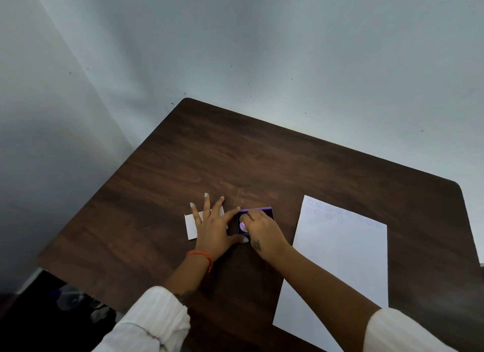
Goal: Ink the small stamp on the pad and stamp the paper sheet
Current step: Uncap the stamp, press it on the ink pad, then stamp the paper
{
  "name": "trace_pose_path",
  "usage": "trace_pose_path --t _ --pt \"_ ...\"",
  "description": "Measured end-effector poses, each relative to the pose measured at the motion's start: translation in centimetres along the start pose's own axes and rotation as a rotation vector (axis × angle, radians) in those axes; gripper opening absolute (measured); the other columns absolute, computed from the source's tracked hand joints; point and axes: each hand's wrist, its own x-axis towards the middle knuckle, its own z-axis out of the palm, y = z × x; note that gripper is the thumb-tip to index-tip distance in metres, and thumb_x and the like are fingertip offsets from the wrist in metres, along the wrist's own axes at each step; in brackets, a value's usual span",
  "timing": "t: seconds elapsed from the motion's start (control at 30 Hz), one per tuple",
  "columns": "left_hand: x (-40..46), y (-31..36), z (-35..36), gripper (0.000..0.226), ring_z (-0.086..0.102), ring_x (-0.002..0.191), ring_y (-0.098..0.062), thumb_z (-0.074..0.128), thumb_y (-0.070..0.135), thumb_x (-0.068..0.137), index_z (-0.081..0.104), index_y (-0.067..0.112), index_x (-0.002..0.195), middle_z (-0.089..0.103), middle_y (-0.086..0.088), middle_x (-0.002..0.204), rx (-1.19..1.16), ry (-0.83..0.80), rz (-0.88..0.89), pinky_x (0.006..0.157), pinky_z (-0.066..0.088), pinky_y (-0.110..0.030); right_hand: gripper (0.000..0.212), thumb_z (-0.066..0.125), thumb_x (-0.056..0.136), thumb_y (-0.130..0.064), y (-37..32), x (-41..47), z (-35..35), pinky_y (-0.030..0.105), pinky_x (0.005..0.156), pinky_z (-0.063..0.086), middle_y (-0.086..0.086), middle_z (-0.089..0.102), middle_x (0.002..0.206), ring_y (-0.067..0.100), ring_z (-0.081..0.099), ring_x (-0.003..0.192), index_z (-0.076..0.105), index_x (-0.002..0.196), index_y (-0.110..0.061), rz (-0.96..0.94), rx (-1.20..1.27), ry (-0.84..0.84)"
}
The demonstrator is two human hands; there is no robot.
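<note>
A purple ink pad (267, 212) lies open in the middle of the dark wooden table (209, 168). My right hand (262, 230) is over it, fingers closed on a small round pale-purple stamp (243, 225) that sits on the pad. My left hand (213, 223) lies flat with fingers spread, its index finger and thumb bracing the pad's left side. A white paper sheet (337, 262) lies to the right, with faint rows of round purple prints along its far edge.
A small white card or box (190, 227) lies under my left hand's fingers. The table stands in a corner against pale walls (288, 50). Dark floor with some clutter (73, 299) shows at the lower left beyond the table edge.
</note>
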Motion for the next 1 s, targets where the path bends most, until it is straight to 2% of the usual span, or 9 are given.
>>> trace_pose_path --t 0.17,0.27,0.37,0.43,0.57,0.67,0.83,0.93,1.0 --pt "0.0 -0.1 0.0 0.076 -0.015 0.142 -0.031 0.064 0.065 0.064 0.038 0.041 0.131 0.021 -0.006 0.154 0.0 -0.003 0.015 0.105 -0.022 -0.061 0.046 0.062 0.08 -0.006 0.4 0.4 -0.2 0.037 0.104 0.039 0.018 0.052 0.131 0.031 0.047 0.122 0.047 0.123 -0.005 -0.008 -0.002 -0.04" --pt "-0.1 0.0 -0.1 0.075 -0.013 0.142 -0.032 0.065 0.065 0.063 0.042 0.04 0.129 0.025 -0.007 0.153 -0.017 0.016 0.016 0.105 -0.021 -0.061 0.04 0.066 0.075 -0.003 0.7 1.2 -1.5 0.026 0.092 0.04 0.015 0.057 0.12 0.029 0.054 0.111 0.056 0.113 -0.003 0.061 0.087 -0.116" --pt "-0.1 0.1 -0.1 0.074 -0.013 0.142 -0.031 0.065 0.065 0.062 0.042 0.04 0.129 0.024 -0.007 0.153 -0.012 0.015 0.009 0.106 -0.021 -0.061 0.026 0.056 0.082 -0.003 0.6 0.9 -1.9 0.042 0.086 0.044 0.024 0.058 0.11 0.039 0.054 0.102 0.057 0.107 0.002 0.107 0.196 0.051" --pt "-0.1 0.0 -0.1 0.075 -0.014 0.142 -0.031 0.064 0.065 0.063 0.04 0.04 0.13 0.023 -0.007 0.153 -0.006 0.005 0.005 0.105 -0.022 -0.06 0.028 0.053 0.082 0.0 0.3 0.4 -1.4 0.047 0.088 0.042 0.026 0.056 0.113 0.041 0.051 0.105 0.054 0.11 0.004 0.074 0.142 0.074" --pt "0.0 0.0 0.0 0.074 -0.015 0.142 -0.031 0.063 0.064 0.064 0.039 0.041 0.13 0.021 -0.006 0.154 0.007 -0.005 0.009 0.105 -0.021 -0.061 0.044 0.059 0.081 -0.005 -0.1 0.9 -0.8 0.039 0.1 0.04 0.02 0.052 0.127 0.032 0.048 0.119 0.046 0.123 -0.001 0.006 -0.004 0.0" --pt "0.1 -0.1 0.1 0.074 -0.015 0.142 -0.03 0.064 0.062 0.065 0.039 0.04 0.13 0.021 -0.006 0.154 -0.007 -0.004 0.011 0.105 -0.021 -0.06 0.054 0.063 0.08 -0.009 0.0 1.2 -0.6 0.039 0.102 0.04 0.019 0.049 0.132 0.031 0.045 0.122 0.039 0.129 -0.003 -0.008 -0.051 -0.011" --pt "0.1 0.0 0.0 0.074 -0.014 0.142 -0.03 0.063 0.062 0.066 0.038 0.04 0.131 0.021 -0.005 0.154 0.008 -0.014 0.016 0.105 -0.021 -0.06 0.055 0.063 0.08 -0.008 -0.1 1.1 -0.8 0.04 0.101 0.041 0.019 0.048 0.132 0.032 0.044 0.122 0.039 0.129 -0.003 -0.007 -0.071 -0.021" --pt "0.0 0.2 -0.3 0.075 -0.012 0.142 -0.032 0.065 0.062 0.065 0.038 0.039 0.131 0.023 -0.006 0.153 0.009 -0.005 0.027 0.107 -0.019 -0.06 0.037 0.061 0.078 -0.002 0.2 1.4 -1.8 0.041 0.095 0.043 0.023 0.055 0.121 0.033 0.052 0.11 0.054 0.114 0.001 0.053 0.092 -0.033" --pt "0.0 0.4 -0.5 0.076 -0.011 0.142 -0.032 0.066 0.061 0.065 0.038 0.038 0.132 0.023 -0.006 0.153 0.021 -0.009 0.031 0.108 -0.018 -0.059 0.016 0.058 0.079 -0.003 0.5 1.0 -2.3 0.039 0.08 0.047 0.023 0.065 0.1 0.03 0.059 0.088 0.064 0.093 0.002 0.217 0.462 0.146"
